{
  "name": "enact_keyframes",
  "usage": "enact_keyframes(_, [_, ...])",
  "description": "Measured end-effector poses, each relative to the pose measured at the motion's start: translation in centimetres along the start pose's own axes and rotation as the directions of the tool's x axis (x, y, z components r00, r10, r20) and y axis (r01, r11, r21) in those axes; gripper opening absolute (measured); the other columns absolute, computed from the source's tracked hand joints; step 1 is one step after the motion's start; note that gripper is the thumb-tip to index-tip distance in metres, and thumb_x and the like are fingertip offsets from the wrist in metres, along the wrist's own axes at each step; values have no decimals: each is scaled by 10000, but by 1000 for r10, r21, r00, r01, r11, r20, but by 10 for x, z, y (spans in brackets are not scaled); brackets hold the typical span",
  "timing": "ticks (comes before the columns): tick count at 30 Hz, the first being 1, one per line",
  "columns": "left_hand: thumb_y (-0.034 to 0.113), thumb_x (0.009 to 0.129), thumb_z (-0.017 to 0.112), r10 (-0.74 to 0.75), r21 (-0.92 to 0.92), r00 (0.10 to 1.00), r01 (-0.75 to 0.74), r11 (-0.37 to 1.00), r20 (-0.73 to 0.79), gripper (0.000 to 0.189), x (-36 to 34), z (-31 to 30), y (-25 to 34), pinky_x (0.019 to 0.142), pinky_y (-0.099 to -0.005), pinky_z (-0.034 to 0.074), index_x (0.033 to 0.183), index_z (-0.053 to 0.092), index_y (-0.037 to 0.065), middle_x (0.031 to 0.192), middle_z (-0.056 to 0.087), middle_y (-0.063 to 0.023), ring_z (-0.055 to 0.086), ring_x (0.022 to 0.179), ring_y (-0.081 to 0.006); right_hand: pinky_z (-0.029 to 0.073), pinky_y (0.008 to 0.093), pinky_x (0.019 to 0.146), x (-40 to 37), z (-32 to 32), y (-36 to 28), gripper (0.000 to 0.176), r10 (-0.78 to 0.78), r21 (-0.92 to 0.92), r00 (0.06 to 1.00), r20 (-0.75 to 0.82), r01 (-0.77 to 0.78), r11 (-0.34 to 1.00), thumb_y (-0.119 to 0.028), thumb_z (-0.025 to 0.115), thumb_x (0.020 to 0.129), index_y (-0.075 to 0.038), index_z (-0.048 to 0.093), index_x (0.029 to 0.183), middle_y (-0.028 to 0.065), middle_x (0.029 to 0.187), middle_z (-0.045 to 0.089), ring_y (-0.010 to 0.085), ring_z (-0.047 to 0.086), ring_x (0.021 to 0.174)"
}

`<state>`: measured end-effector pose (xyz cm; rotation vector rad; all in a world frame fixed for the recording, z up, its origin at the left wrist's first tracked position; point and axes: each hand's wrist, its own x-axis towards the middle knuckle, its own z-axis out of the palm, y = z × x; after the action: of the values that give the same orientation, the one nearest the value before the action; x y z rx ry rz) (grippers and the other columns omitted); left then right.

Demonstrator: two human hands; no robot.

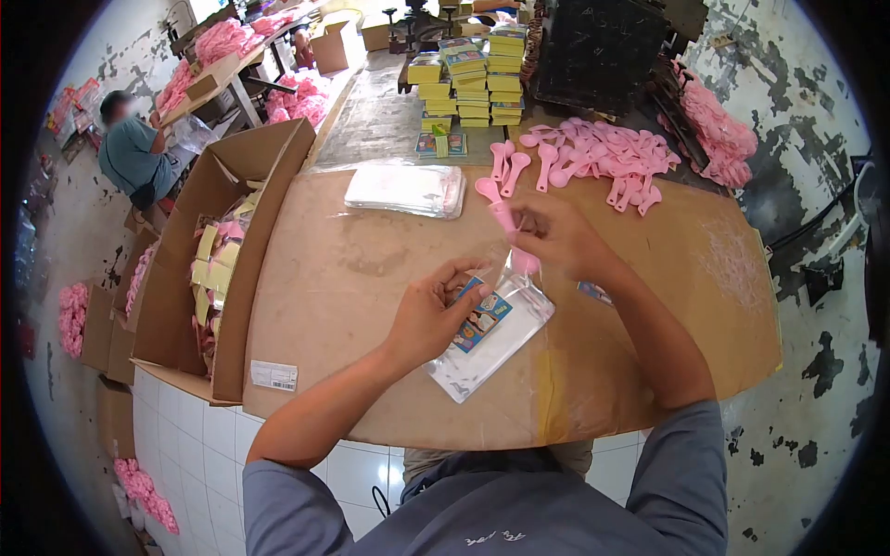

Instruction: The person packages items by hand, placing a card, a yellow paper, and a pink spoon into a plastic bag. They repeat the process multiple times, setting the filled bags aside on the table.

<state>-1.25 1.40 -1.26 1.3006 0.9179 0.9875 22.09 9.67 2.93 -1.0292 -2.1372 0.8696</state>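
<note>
My left hand (434, 313) pinches a blue printed card (483, 320) together with clear plastic, over a stack of clear plastic bags (465, 371) in front of me. My right hand (560, 239) is closed on a pink plastic scoop (495, 204), its round end pointing away from me. Below these fingers another pink piece (525, 263) shows at the mouth of the clear plastic. A second printed card (594, 293) lies partly hidden under my right forearm. Just beyond my right hand, loose pink scoops (512, 176) lie near a large heap of scoops (612, 153).
A second stack of clear bags (404, 190) lies farther back on the cardboard-covered table (324, 269). Tall stacks of cards (473, 83) stand behind it. At the left edge is an open carton (243, 269) of packed pieces. A person (134, 153) sits far left.
</note>
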Motion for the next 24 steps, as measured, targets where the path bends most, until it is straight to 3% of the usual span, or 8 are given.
enact_keyframes(2, [67, 999, 679, -15, 97, 1000, 13, 995, 20, 371, 0, -1, 1, 688, -200, 543, 1347, 584, -18, 1046, 733, -54, 660, 838, -40, 526, 282, 684, -16, -2, -14, 400, 123, 395, 992, -12, -108, 912, -1, 696, 920, -10, 587, 1304, 55, 1004, 582, 114, 612, 796])
enact_keyframes(5, [75, 997, 686, 56, 71, 998, -58, 996, 35, 375, -1, 3, -10, 699, -201, 545, 1344, 584, -22, 1035, 735, -51, 656, 844, -39, 530, 237, 657, -28, -1, -29, 487, 120, 573, 981, -155, -10, 819, 24, 689, 926, -18, 512, 1378, 50, 1035, 573, 98, 631, 814])
enact_keyframes(8, [90, 1002, 685, 24, 61, 999, -27, 998, 42, 353, -3, 7, -4, 700, -207, 545, 1324, 605, -29, 1030, 740, -50, 652, 846, -40, 539, 227, 637, -34, 3, -37, 528, 103, 545, 982, -155, -2, 838, 25, 689, 925, -28, 478, 1405, 67, 1064, 575, 106, 654, 832])
enact_keyframes(11, [99, 1011, 673, -32, 189, 998, 21, 982, 55, 321, -5, 8, 5, 691, -209, 548, 1300, 630, -32, 1037, 748, -54, 659, 847, -40, 560, 231, 624, -34, 11, -36, 529, 90, 460, 990, -112, -29, 887, 25, 682, 932, -29, 466, 1413, 72, 1074, 567, 109, 666, 851])
enact_keyframes(14, [118, 1020, 663, 0, 71, 999, -3, 997, 47, 308, -3, 8, -7, 638, -199, 532, 1287, 643, -34, 1038, 754, -54, 656, 822, -32, 586, 250, 632, -38, 25, -32, 498, 121, 519, 972, -200, 0, 855, 22, 667, 946, -27, 468, 1399, 72, 1080, 563, 116, 670, 833])
enact_keyframes(17, [130, 1029, 649, -27, 30, 997, 25, 999, 70, 307, -3, 4, 1, 729, -236, 580, 1290, 641, -32, 1074, 766, -81, 691, 885, -60, 602, 247, 647, -40, 32, -28, 457, 120, 547, 951, -287, 60, 835, 36, 655, 952, -26, 481, 1369, 74, 1091, 561, 123, 683, 840])
enact_keyframes(20, [128, 1035, 637, -57, -32, 996, 59, 998, 68, 300, -4, 4, 5, 733, -231, 577, 1294, 643, -25, 1070, 765, -80, 694, 888, -66, 601, 237, 669, -38, 28, -28, 433, 114, 516, 895, -431, 141, 845, 58, 646, 952, -23, 484, 1345, 76, 1113, 550, 123, 688, 843])
enact_keyframes(24, [139, 1040, 634, -53, -1, 996, 54, 999, 76, 300, -5, 6, 10, 755, -226, 571, 1294, 648, -21, 1062, 762, -64, 689, 920, -67, 603, 232, 700, -38, 22, -35, 425, 114, 533, 928, -355, 101, 840, 74, 643, 951, -17, 484, 1335, 77, 1132, 535, 130, 696, 860])
